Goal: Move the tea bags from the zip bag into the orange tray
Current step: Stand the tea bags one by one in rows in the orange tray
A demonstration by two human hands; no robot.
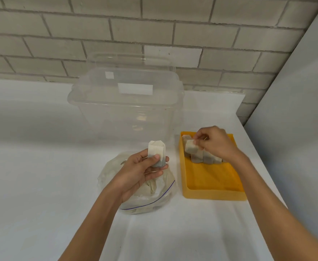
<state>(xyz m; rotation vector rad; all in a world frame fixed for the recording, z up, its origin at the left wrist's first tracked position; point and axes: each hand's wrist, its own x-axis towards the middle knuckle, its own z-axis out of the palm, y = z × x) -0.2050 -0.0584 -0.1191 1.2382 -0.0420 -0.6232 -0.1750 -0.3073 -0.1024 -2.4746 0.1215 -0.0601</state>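
blank labels, no readable text anywhere

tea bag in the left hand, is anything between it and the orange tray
Nothing visible blocks it. The tea bag in the left hand is held above the zip bag, and only bare table separates it from the tray. The clear bin stands farther back.

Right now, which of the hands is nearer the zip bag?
Left. The left hand is directly over the zip bag, holding a tea bag. The right hand is off to its right, over the orange tray.
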